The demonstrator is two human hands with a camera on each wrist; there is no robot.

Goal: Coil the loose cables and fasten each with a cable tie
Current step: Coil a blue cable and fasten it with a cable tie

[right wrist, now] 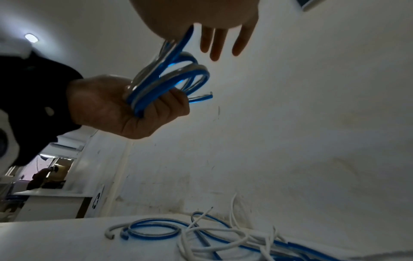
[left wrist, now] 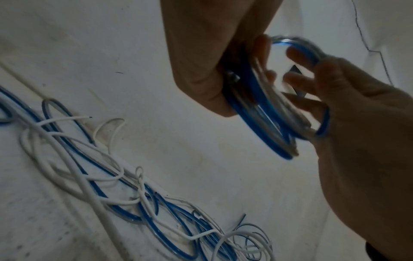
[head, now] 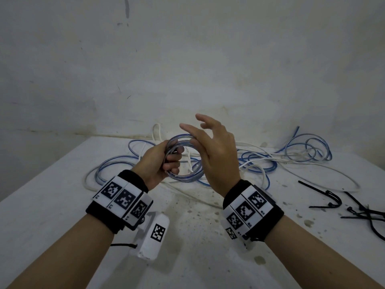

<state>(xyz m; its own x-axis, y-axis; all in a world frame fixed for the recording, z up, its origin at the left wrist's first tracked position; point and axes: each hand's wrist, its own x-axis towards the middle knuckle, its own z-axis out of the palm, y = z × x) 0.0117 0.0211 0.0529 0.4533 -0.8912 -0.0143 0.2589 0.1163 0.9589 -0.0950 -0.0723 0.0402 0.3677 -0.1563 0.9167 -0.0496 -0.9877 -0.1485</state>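
A small coil of blue-and-clear cable (head: 183, 177) is held above the table, and my left hand (head: 162, 161) grips its left side with curled fingers. The right wrist view shows the same left hand (right wrist: 105, 106) round the coil (right wrist: 156, 84), with a cut cable end (right wrist: 201, 98) poking out past the fingers. My right hand (head: 214, 151) is at the coil's right side, its palm against the loops and its fingers (right wrist: 215, 44) straight and spread. In the left wrist view the coil (left wrist: 252, 109) sits between the left hand (left wrist: 357, 132) and the right hand (left wrist: 201, 53).
Loose blue cable (head: 260, 161) and white cable (head: 333, 174) lie tangled along the back of the white table (head: 52, 205), against the wall. Several black cable ties (head: 331, 200) lie at the right. The table's left edge runs diagonally at the far left.
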